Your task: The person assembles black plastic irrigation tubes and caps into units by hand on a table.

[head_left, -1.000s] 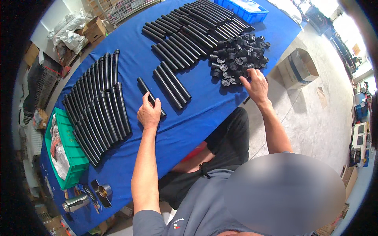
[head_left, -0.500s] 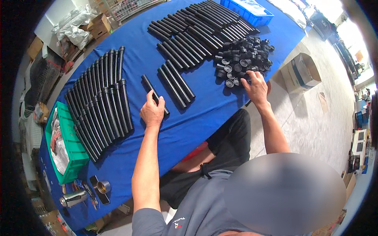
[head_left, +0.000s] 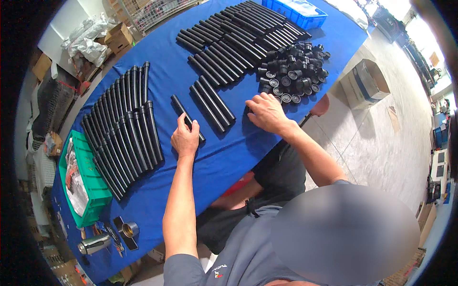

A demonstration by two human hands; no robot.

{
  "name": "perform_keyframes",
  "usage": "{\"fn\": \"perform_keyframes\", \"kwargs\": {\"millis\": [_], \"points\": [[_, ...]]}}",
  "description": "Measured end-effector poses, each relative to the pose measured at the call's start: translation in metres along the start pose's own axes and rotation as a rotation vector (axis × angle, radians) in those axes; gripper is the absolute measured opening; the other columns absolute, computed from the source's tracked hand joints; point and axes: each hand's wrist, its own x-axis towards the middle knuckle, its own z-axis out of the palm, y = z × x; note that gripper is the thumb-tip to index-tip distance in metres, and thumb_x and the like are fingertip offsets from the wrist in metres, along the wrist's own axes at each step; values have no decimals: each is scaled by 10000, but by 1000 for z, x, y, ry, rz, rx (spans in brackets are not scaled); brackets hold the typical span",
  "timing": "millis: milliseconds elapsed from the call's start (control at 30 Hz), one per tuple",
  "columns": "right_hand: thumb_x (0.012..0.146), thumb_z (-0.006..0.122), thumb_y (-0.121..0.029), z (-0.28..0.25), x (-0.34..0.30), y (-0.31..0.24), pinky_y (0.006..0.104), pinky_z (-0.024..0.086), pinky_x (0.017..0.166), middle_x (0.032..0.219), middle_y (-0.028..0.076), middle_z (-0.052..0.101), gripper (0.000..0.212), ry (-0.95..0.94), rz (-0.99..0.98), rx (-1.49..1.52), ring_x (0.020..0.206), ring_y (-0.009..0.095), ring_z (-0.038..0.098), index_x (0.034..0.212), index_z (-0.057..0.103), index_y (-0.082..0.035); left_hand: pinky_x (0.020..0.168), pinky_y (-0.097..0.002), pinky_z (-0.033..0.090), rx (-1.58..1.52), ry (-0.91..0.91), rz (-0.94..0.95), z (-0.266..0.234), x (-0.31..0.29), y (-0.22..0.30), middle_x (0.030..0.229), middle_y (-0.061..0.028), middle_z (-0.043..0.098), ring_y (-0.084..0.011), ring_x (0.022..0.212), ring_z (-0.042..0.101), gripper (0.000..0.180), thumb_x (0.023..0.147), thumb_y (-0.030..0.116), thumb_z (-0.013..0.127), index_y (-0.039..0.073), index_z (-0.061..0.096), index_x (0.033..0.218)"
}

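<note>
My left hand (head_left: 184, 139) is closed round the near part of a short black tube (head_left: 181, 107), which lies slantwise just above the blue cloth. My right hand (head_left: 268, 113) is over the cloth left of a heap of black plastic caps (head_left: 300, 71), its fingers curled and pressed together. A dark bit shows at its fingertips, but the hand hides most of it. Between the hands lie a few loose black tubes (head_left: 212, 106) side by side. On the left, rows of black tubes with collared ends (head_left: 126, 128) lie close together.
Many plain black tubes (head_left: 238, 35) cover the far table beside a blue crate (head_left: 305, 19). A green crate (head_left: 98, 198) stands at the left edge. Near it are a metal flask (head_left: 94, 244) and a tape roll (head_left: 129, 229). A cardboard box (head_left: 362, 86) stands on the floor.
My right hand has left the heap of caps and moved left, toward the tubes. The left hand keeps its hold on the tube, nearly in place.
</note>
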Motion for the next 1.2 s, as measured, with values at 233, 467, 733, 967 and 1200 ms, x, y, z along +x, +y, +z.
{"fn": "perform_keyframes", "kwargs": {"millis": [233, 467, 733, 967, 1200], "points": [[798, 736, -394, -24, -2, 22, 427, 487, 820, 970, 115, 637, 451, 126, 25, 38, 928, 299, 606, 1118, 654, -87, 649, -448, 524, -7, -14, -15, -5, 0, 1, 681, -75, 661, -307, 677, 680, 438, 841, 333, 652, 107, 594, 1212], [784, 763, -286, -74, -40, 106, 424, 441, 985, 1248, 183, 547, 486, 150, 533, -145, 1170, 362, 521, 1182, 600, -59, 661, -452, 526, -2, -26, -18, -4, 2, 5, 700, -82, 675, -316, 695, 684, 443, 843, 334, 647, 108, 592, 1221], [766, 782, -343, -46, -40, 121, 453, 411, 1038, 1355, 263, 446, 572, 70, 525, -141, 1250, 423, 441, 1201, 570, -37, 638, -447, 517, 1, 18, 4, -2, 1, 1, 683, -69, 653, -300, 665, 671, 440, 849, 346, 646, 118, 598, 1223], [761, 782, -294, -44, -42, 124, 444, 414, 1030, 1300, 231, 483, 535, 57, 506, -90, 1203, 406, 474, 1187, 586, -37, 664, -459, 526, -8, -25, -33, -3, 1, 3, 723, -94, 680, -323, 707, 687, 444, 844, 342, 639, 129, 591, 1232], [754, 743, -233, -38, -42, 127, 435, 413, 1040, 1319, 228, 488, 498, 132, 438, -61, 1214, 396, 485, 1191, 607, -37, 619, -446, 510, 1, 32, 24, -1, 0, -3, 649, -63, 628, -287, 630, 658, 443, 859, 353, 640, 107, 600, 1225]]}}
